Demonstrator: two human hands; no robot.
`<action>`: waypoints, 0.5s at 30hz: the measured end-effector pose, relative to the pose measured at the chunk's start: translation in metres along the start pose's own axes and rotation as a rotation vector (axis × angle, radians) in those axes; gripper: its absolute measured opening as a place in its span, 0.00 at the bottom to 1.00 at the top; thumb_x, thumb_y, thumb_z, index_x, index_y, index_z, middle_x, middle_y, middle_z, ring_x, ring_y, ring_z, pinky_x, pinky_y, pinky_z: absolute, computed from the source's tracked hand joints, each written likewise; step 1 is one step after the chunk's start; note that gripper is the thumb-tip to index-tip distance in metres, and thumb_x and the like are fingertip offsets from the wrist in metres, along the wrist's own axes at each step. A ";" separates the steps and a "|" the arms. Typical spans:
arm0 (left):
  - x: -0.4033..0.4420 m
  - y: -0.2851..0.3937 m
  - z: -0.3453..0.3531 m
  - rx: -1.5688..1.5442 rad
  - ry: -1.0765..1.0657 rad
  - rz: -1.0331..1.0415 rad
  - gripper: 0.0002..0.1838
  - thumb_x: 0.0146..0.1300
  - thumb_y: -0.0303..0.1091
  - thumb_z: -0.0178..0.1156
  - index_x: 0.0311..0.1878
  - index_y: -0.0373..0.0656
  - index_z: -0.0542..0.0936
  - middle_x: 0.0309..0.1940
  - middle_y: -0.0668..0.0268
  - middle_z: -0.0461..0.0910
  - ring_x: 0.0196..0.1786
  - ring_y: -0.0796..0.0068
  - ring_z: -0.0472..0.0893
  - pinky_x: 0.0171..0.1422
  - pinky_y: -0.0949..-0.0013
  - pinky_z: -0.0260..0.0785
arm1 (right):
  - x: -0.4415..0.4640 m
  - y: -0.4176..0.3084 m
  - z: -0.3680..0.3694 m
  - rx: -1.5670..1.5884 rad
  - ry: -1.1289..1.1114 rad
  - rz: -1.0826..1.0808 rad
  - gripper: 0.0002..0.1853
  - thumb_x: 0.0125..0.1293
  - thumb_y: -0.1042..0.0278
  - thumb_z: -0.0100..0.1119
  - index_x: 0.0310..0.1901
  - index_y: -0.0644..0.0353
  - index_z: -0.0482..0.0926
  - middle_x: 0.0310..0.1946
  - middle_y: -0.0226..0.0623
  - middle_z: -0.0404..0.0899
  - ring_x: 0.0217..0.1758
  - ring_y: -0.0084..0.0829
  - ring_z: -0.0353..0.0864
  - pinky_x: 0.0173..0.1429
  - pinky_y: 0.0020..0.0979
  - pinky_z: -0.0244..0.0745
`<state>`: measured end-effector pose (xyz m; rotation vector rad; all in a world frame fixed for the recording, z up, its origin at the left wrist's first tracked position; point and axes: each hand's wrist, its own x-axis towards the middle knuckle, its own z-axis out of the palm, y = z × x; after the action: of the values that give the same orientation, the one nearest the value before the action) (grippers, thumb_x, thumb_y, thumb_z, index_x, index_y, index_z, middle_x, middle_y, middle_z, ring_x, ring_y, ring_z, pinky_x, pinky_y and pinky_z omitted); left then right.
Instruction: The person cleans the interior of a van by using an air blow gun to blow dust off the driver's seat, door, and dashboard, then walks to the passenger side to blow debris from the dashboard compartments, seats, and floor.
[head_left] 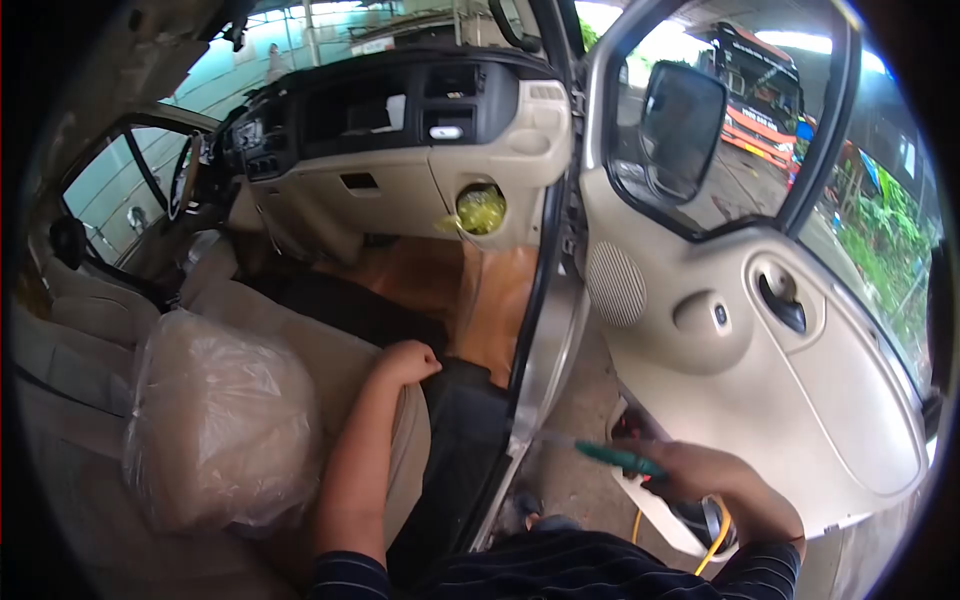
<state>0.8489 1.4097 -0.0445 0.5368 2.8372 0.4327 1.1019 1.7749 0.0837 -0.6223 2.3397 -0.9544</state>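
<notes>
My left hand (pixel 408 362) is closed with its fingers curled, at the front edge of the beige passenger seat (pixel 400 440); nothing shows in it. On that seat stands a bulky bundle wrapped in clear plastic (pixel 225 430), left of my forearm. Outside the door opening, my right hand (pixel 695 472) grips a green air blow gun (pixel 620 459). Its thin nozzle points left toward the door sill (pixel 520 430). A yellow hose (pixel 716 540) hangs below that hand; where it joins the gun is hidden.
The open door (pixel 720 390) with its mirror (pixel 683 130) stands to the right. Ahead is the dashboard (pixel 370 110), with a yellow-green plastic bag (pixel 481 210) in a round opening. Brown flooring (pixel 500 300) covers the footwell. A bus (pixel 760 95) is parked beyond the door.
</notes>
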 end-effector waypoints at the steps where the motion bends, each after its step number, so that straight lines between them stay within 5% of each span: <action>1: 0.001 -0.002 0.001 -0.004 -0.003 -0.005 0.14 0.52 0.47 0.60 0.34 0.48 0.82 0.34 0.60 0.80 0.39 0.61 0.79 0.44 0.61 0.70 | 0.014 0.004 -0.006 0.029 -0.209 0.098 0.36 0.55 0.79 0.47 0.67 0.55 0.50 0.40 0.44 0.73 0.44 0.34 0.73 0.48 0.29 0.66; 3: 0.001 -0.001 0.000 -0.011 -0.015 -0.024 0.14 0.52 0.47 0.59 0.35 0.48 0.82 0.35 0.61 0.80 0.40 0.61 0.79 0.44 0.61 0.70 | 0.035 0.028 -0.005 0.076 -0.283 -0.051 0.36 0.55 0.79 0.46 0.67 0.55 0.48 0.41 0.44 0.73 0.44 0.34 0.73 0.49 0.29 0.65; 5: 0.004 -0.006 0.000 -0.136 0.002 -0.006 0.15 0.53 0.45 0.59 0.38 0.45 0.81 0.35 0.59 0.80 0.41 0.60 0.79 0.45 0.61 0.70 | 0.053 0.042 -0.017 0.110 -0.325 0.027 0.37 0.55 0.80 0.47 0.67 0.55 0.48 0.44 0.44 0.73 0.46 0.34 0.73 0.52 0.30 0.65; 8: 0.020 0.000 -0.030 -0.348 0.085 0.131 0.16 0.56 0.40 0.59 0.43 0.39 0.78 0.36 0.58 0.80 0.40 0.61 0.79 0.46 0.65 0.70 | 0.078 0.078 -0.038 0.213 -0.049 -0.060 0.38 0.52 0.81 0.50 0.66 0.58 0.49 0.47 0.42 0.72 0.52 0.33 0.71 0.56 0.29 0.64; 11: 0.053 0.032 -0.101 -0.197 0.501 0.271 0.16 0.59 0.39 0.56 0.44 0.38 0.77 0.44 0.56 0.76 0.49 0.59 0.75 0.51 0.66 0.67 | 0.093 0.058 -0.083 0.303 0.069 0.015 0.38 0.50 0.81 0.51 0.65 0.59 0.51 0.47 0.41 0.72 0.53 0.33 0.71 0.57 0.30 0.64; 15: 0.136 0.063 -0.184 -0.193 0.901 0.387 0.16 0.59 0.37 0.55 0.45 0.36 0.76 0.45 0.55 0.75 0.51 0.57 0.73 0.56 0.63 0.65 | 0.124 0.094 -0.117 0.091 0.366 -0.194 0.38 0.48 0.80 0.52 0.64 0.60 0.54 0.45 0.39 0.73 0.51 0.35 0.72 0.56 0.30 0.64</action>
<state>0.6969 1.4737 0.1255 1.0747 3.4272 1.2864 0.9159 1.8195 0.0489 -0.6963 2.5651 -1.3532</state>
